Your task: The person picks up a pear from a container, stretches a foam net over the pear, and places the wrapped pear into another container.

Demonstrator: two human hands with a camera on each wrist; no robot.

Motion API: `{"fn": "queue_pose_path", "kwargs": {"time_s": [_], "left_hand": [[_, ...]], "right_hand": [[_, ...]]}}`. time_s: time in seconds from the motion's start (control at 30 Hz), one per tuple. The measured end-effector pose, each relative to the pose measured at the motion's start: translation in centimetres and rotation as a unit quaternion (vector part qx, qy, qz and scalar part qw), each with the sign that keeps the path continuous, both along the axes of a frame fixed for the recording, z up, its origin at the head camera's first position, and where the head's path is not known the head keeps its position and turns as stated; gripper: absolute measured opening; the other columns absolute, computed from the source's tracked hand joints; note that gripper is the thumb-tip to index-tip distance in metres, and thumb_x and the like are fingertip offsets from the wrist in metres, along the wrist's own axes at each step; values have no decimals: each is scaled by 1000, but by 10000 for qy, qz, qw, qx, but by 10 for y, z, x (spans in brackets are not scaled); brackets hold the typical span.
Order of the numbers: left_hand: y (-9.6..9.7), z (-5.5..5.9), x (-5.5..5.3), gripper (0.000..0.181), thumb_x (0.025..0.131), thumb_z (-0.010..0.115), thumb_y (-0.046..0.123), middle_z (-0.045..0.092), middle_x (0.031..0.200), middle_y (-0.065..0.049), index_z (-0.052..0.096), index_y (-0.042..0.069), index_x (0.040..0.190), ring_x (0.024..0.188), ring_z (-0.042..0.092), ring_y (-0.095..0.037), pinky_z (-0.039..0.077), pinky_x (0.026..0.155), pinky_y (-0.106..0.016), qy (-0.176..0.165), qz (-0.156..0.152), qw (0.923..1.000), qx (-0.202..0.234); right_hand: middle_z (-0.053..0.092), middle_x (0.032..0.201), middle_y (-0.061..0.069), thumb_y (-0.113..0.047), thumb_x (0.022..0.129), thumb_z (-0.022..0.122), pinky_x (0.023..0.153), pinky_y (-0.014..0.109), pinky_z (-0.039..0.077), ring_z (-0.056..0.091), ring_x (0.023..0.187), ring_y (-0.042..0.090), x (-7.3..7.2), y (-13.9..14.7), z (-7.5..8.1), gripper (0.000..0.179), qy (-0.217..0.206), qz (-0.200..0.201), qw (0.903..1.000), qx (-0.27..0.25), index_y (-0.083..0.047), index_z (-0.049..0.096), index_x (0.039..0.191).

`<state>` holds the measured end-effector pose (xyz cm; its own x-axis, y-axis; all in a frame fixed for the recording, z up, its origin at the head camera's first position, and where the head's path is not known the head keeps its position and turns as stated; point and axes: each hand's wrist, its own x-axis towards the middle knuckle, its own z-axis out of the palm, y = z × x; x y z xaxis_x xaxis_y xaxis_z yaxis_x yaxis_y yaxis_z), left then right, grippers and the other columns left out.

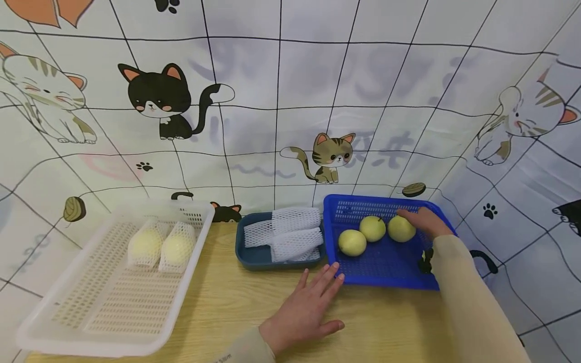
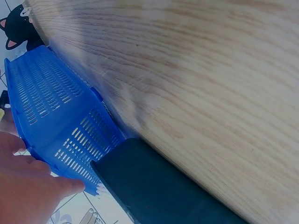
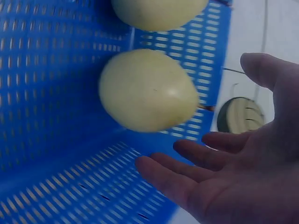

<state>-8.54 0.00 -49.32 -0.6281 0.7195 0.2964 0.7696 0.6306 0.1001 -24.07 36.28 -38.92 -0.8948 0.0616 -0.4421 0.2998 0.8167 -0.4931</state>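
Note:
Three round yellow-green pears, the rightmost pear [image 1: 401, 229] among them, lie in a blue perforated basket [image 1: 386, 275]. My right hand [image 1: 427, 222] reaches over the basket's right side beside that pear. In the right wrist view, the right hand [image 3: 233, 168] has its fingers extended and thumb apart, with a gap between them and the stemmed pear [image 3: 149, 91]. Spread and fairly straight, the fingers of my left hand [image 1: 301, 315] come up to the basket's front left corner. Whether those fingertips touch the rim is hard to tell.
White foam fruit nets [image 1: 297, 237] lie in a dark teal tray [image 1: 254, 262] left of the blue basket. Farther left, a white perforated basket [image 1: 174, 312] holds two netted pears [image 1: 177, 247]. A cat-patterned sheet [image 1: 254, 131] stands behind the wooden table [image 1: 218, 297].

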Motion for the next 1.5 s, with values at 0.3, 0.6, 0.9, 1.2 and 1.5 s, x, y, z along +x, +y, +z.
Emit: {"fn": "queue_pose_path", "kwargs": {"time_s": [0.3, 0.6, 0.9, 1.2, 1.5], "left_hand": [[8, 4, 4, 91, 97, 59, 65, 12, 173, -12, 31, 10, 163, 156, 23, -29, 33, 119, -55, -127, -260, 9996, -52], [13, 6, 5, 90, 98, 57, 65, 7, 173, -11, 27, 11, 164, 157, 18, -27, 30, 120, -53, -219, -394, 9988, -166], [12, 7, 5, 89, 98, 57, 64, 12, 172, -13, 31, 10, 163, 156, 21, -29, 32, 120, -51, -160, -341, 9992, -135], [6, 7, 2, 89, 97, 59, 65, 17, 171, -15, 35, 9, 161, 155, 24, -29, 30, 122, -48, -52, -131, 9994, -304], [-2, 5, -1, 89, 98, 58, 65, 15, 172, -14, 33, 10, 162, 156, 23, -28, 29, 121, -50, -225, -85, 9993, -286]], "right_hand": [[17, 154, 46, -49, 105, 46, 94, 56, 56, 40, 135, 59, 0, 20, -27, 97, -106, -736, 9960, -488, 25, 3, 151], [51, 116, 35, -37, 99, 63, 75, 43, 62, 65, 94, 37, 0, 31, -40, 82, 147, -680, 9973, -230, 28, 31, 138], [54, 106, 33, -35, 94, 69, 67, 42, 62, 65, 86, 38, 3, 31, -27, 78, 346, -533, 9976, 259, 27, 36, 128], [49, 121, 40, -38, 99, 66, 73, 43, 60, 63, 94, 38, 4, 16, 12, 88, 763, 273, 9966, -144, 27, 25, 141], [46, 127, 40, -38, 99, 68, 74, 44, 57, 59, 100, 42, 26, -17, 36, 93, 1572, 509, 9862, -77, 22, 18, 149]]}}
